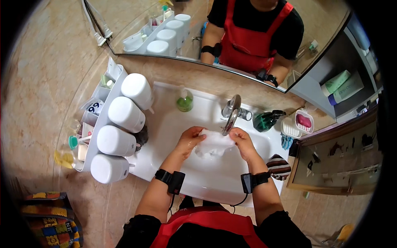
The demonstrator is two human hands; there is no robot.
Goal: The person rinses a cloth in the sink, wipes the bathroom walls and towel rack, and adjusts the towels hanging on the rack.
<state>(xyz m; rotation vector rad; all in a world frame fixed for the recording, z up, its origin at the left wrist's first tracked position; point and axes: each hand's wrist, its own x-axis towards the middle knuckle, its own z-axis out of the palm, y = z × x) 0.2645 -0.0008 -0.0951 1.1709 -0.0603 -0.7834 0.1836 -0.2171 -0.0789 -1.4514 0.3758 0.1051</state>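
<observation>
Between my hands, just under the spout, stretches a wet white cloth (216,141) with a crumpled lower edge. At its left corner my left hand (191,139) is closed, thumb on top. The opposite corner is pinched by my right hand (242,141), close beside the chrome faucet (232,113). Below the cloth lies the basin of the white sink (202,180). Whether water is running from the spout cannot be made out.
A green soap bottle (185,101) stands left of the faucet, a dark green bottle (268,120) right of it. Soap dishes (291,127) hold a pink bar of soap (304,120). White cups (115,140) hang from a wall rack (99,120) at left. A mirror (182,58) spans the back.
</observation>
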